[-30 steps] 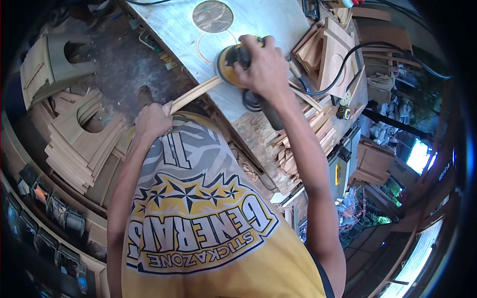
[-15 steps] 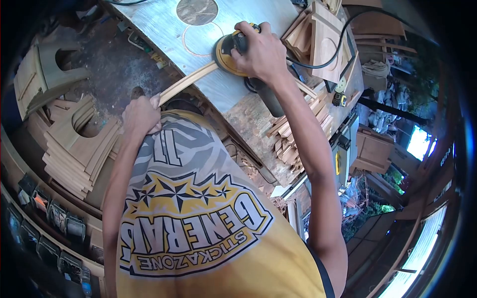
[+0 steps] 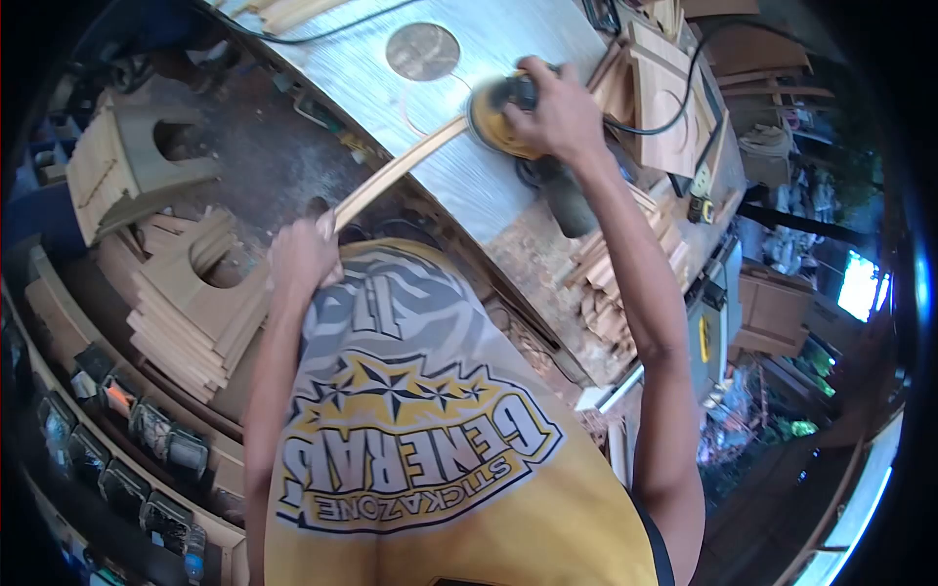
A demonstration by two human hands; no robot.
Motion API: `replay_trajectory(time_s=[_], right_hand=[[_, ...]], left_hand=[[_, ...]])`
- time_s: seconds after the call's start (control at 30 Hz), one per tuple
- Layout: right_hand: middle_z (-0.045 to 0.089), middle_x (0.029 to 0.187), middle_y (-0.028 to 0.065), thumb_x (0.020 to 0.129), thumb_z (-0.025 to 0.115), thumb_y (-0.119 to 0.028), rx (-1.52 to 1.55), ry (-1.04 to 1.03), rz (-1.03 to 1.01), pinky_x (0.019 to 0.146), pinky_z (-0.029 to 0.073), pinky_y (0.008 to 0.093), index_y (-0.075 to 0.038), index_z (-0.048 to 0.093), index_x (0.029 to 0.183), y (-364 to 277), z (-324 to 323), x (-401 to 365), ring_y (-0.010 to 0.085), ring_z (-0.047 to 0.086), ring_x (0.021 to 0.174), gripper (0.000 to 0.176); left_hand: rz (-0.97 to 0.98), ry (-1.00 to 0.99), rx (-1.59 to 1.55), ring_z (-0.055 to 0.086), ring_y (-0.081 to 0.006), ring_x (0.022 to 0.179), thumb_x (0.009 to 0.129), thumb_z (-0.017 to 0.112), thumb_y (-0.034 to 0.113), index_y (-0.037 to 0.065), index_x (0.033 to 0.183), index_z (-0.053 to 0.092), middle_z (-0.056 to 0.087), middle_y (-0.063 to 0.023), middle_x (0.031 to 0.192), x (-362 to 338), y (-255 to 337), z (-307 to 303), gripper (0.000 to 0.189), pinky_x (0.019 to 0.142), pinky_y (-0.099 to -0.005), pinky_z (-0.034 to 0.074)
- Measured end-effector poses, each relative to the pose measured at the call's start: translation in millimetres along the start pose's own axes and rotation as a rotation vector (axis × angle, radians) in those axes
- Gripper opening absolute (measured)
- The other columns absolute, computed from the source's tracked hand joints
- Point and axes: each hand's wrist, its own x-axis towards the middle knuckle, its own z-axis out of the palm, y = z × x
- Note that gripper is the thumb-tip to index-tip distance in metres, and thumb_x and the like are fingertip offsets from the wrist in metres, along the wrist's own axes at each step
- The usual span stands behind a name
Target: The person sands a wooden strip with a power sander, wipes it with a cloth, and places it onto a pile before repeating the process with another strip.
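Observation:
My right hand point(image 3: 565, 112) is wrapped over the top of a yellow and black orbital sander point(image 3: 503, 115), whose dark dust canister point(image 3: 567, 202) hangs at its near side. Under the sander's pad runs the far end of a narrow wooden strip point(image 3: 396, 181); the contact itself is hidden. My left hand point(image 3: 305, 256) grips the near end of that strip, close to my shirt. The strip slants across the edge of a pale board point(image 3: 469, 200) that lies on the workbench and has a round hole in it.
Thin wood pieces point(image 3: 611, 283) lie piled on the bench's right side. Panels point(image 3: 664, 107) and a tape measure point(image 3: 701, 208) are beyond them. A black cord point(image 3: 674, 115) trails from the sander. Stacked curved cutouts point(image 3: 195, 303) stand at left, above a row of black containers point(image 3: 166, 439).
The whole view has shifted, so everything sits further right and lower. Both hands keep their hold on the sander and strip. The sander now looks blurred.

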Motion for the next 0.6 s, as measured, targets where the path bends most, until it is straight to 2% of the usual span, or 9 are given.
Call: replay_trajectory(time_s=[0.1, 0.2, 0.27, 0.3, 0.37, 0.4, 0.6], right_hand=[[0.062, 0.115, 0.0240, 0.082, 0.079, -0.036, 0.061, 0.055, 0.060, 0.090, 0.057, 0.0518, -0.026, 0.058, 0.137, 17.2, 2.7, 15.7, 0.0463, 0.068, 0.105, 0.060], [0.061, 0.113, 0.0245, 0.081, 0.079, -0.034, 0.140, 0.056, 0.068, 0.089, 0.056, 0.0531, -0.026, 0.058, 0.136, 12.9, 2.7, 21.2, 0.0469, 0.068, 0.100, 0.059], [0.060, 0.112, 0.0242, 0.080, 0.080, -0.031, 0.188, 0.061, 0.049, 0.086, 0.056, 0.0538, -0.026, 0.058, 0.135, 5.8, 5.5, 21.1, 0.0475, 0.068, 0.095, 0.060], [0.058, 0.115, 0.0244, 0.080, 0.081, -0.029, 0.164, 0.042, 0.056, 0.085, 0.056, 0.0541, -0.026, 0.058, 0.134, -0.6, 5.9, 21.9, 0.0483, 0.067, 0.096, 0.059], [0.059, 0.114, 0.0215, 0.081, 0.082, -0.030, 0.120, 0.041, 0.047, 0.086, 0.056, 0.0541, -0.025, 0.057, 0.134, -15.9, 2.6, 18.5, 0.0467, 0.067, 0.099, 0.060], [0.059, 0.114, 0.0215, 0.081, 0.082, -0.030, 0.113, 0.048, 0.041, 0.086, 0.056, 0.0541, -0.025, 0.057, 0.134, -19.0, 3.9, 20.1, 0.0467, 0.067, 0.099, 0.060], [0.056, 0.119, 0.0231, 0.079, 0.083, -0.028, 0.139, 0.034, 0.071, 0.080, 0.058, 0.0534, -0.023, 0.055, 0.133, -23.8, 7.1, 25.2, 0.0476, 0.066, 0.100, 0.061]], left_hand=[[-0.112, 0.099, 0.060, 0.072, -0.0463, 0.092, 0.086, 0.072, 0.033, 0.005, 0.097, 0.076, 0.074, -0.0264, 0.093, -43.8, -42.6, -52.7, 0.031, 0.085, -0.0555, 0.056], [-0.167, 0.311, 0.057, 0.072, -0.0438, 0.086, 0.084, 0.076, 0.031, 0.005, 0.092, 0.076, 0.073, -0.0241, 0.086, -81.5, -74.7, -104.9, 0.027, 0.079, -0.0539, 0.057], [-0.176, 0.451, -0.235, 0.072, -0.0407, 0.074, 0.080, 0.079, 0.024, 0.004, 0.088, 0.074, 0.070, -0.0221, 0.075, -94.6, -80.4, -134.1, 0.021, 0.070, -0.0479, 0.057], [-0.171, 0.478, -0.234, 0.072, -0.0407, 0.074, 0.080, 0.079, 0.024, 0.004, 0.088, 0.074, 0.070, -0.0221, 0.075, -100.7, -74.2, -152.1, 0.021, 0.070, -0.0479, 0.057], [0.012, 0.636, -0.149, 0.070, -0.0364, 0.063, 0.077, 0.081, 0.016, 0.004, 0.087, 0.074, 0.067, -0.0193, 0.068, -113.8, -56.8, -179.5, 0.017, 0.063, -0.0413, 0.055], [0.010, 0.616, -0.188, 0.068, -0.0326, 0.058, 0.076, 0.080, 0.012, 0.004, 0.089, 0.075, 0.065, -0.0172, 0.065, -114.1, -56.7, -184.5, 0.016, 0.061, -0.0393, 0.054], [0.197, 0.655, -0.117, 0.070, -0.0308, 0.062, 0.075, 0.077, 0.008, 0.005, 0.094, 0.078, 0.066, -0.0152, 0.068, -124.5, -35.1, -215.3, 0.019, 0.063, -0.0379, 0.054]])
